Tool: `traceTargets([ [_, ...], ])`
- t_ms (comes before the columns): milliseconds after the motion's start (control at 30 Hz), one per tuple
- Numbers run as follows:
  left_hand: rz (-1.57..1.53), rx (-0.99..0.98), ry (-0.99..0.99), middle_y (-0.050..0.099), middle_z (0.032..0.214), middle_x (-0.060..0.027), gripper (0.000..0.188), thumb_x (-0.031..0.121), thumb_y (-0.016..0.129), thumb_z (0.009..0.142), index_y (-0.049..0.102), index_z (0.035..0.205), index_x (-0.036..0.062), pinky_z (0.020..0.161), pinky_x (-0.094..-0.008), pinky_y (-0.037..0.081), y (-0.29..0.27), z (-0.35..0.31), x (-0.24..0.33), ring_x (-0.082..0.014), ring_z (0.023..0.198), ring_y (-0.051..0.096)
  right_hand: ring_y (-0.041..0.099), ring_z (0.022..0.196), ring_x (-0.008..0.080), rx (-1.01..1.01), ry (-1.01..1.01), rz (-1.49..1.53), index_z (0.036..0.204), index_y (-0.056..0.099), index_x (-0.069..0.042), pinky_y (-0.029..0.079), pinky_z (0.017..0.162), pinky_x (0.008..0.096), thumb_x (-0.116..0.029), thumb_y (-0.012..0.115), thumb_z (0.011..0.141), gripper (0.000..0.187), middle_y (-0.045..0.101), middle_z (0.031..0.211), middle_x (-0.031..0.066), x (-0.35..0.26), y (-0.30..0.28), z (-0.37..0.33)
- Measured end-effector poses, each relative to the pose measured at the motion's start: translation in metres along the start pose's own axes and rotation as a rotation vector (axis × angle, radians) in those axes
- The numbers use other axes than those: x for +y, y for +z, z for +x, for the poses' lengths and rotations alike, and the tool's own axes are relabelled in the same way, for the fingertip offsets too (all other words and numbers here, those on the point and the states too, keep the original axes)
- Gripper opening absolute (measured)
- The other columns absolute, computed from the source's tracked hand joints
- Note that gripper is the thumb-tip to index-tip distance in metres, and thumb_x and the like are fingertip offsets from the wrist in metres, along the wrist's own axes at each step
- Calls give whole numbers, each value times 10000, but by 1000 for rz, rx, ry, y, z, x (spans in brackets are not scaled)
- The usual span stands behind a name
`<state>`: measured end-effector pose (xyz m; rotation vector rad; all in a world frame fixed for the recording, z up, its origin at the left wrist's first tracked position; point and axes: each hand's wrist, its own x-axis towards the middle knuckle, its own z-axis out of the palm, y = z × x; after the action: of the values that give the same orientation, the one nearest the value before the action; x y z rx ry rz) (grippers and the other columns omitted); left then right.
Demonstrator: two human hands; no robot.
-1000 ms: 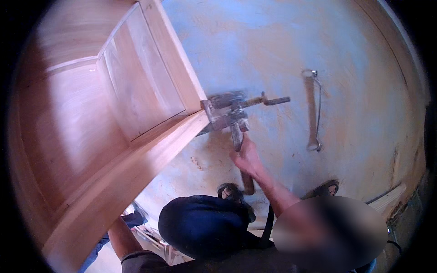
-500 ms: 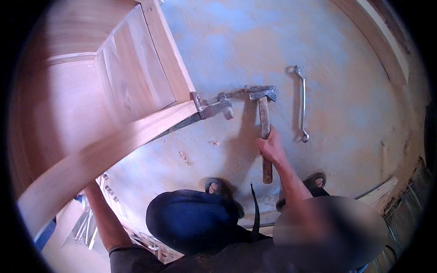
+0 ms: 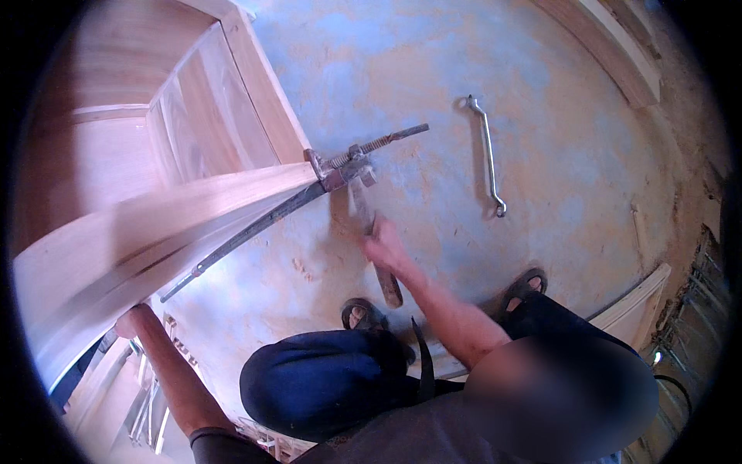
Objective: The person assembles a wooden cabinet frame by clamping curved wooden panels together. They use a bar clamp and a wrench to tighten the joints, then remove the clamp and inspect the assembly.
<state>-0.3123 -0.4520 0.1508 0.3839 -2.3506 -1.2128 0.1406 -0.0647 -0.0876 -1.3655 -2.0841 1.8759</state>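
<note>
My right hand [image 3: 384,247] is closed round the wooden handle of a hammer [image 3: 389,288]. The hammer's upper end is up against a metal bar clamp [image 3: 336,176], and its head is blurred and hard to separate from the clamp jaw. That clamp, with a threaded screw, bites the corner of a pale wooden cabinet frame [image 3: 209,189]; its long bar runs back beneath the frame. Down at the left, my left hand [image 3: 133,319] is curled at the frame's lower edge. What its fingers grip is hidden.
A double-ended ring spanner [image 3: 488,155] lies on the patchy blue-brown floor at the right. Curved wooden boards [image 3: 618,58] rest at the far right. Another wooden piece [image 3: 638,305] lies right of my feet, and wood strips [image 3: 147,398] are at the lower left.
The hammer has moved left and down from the clamp's screw end to its jaw, beside the frame corner. The view has shifted, and more of my left hand shows.
</note>
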Motion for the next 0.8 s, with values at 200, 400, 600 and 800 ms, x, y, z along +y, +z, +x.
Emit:
traceTargets([
  [200, -20, 19, 5, 654, 953, -141, 298, 206, 474, 943, 652, 937, -32, 780, -351, 463, -4, 3, -3, -218, 857, 594, 625, 709, 242, 318, 49, 439, 1015, 564, 41, 510, 642, 379, -67, 570, 737, 298, 634, 801, 128, -20, -11, 18],
  [400, -27, 57, -18, 653, 960, -145, 307, 212, 468, 948, 651, 941, -34, 789, -354, 461, -10, 7, -1, -221, 863, 592, 604, 630, 189, -106, -55, -8, 1019, 563, 22, 485, 540, 342, -87, 618, 735, 309, 629, 775, 92, -36, -44, 29],
  [600, -34, 55, -29, 652, 967, -149, 317, 218, 462, 953, 649, 945, -37, 798, -357, 459, -3, 1, -3, -223, 870, 589, 576, 555, 193, -147, 148, 184, 1010, 535, 34, 461, 475, 345, -58, 629, 730, 309, 586, 722, 98, -25, -17, 10],
  [800, -81, 75, -37, 650, 974, -153, 326, 224, 456, 958, 647, 949, -40, 807, -360, 457, 16, -11, 0, -226, 876, 587, 546, 494, 172, -91, 224, 253, 940, 549, 10, 437, 463, 331, -39, 615, 712, 242, 565, 652, 74, -54, -15, 0],
])
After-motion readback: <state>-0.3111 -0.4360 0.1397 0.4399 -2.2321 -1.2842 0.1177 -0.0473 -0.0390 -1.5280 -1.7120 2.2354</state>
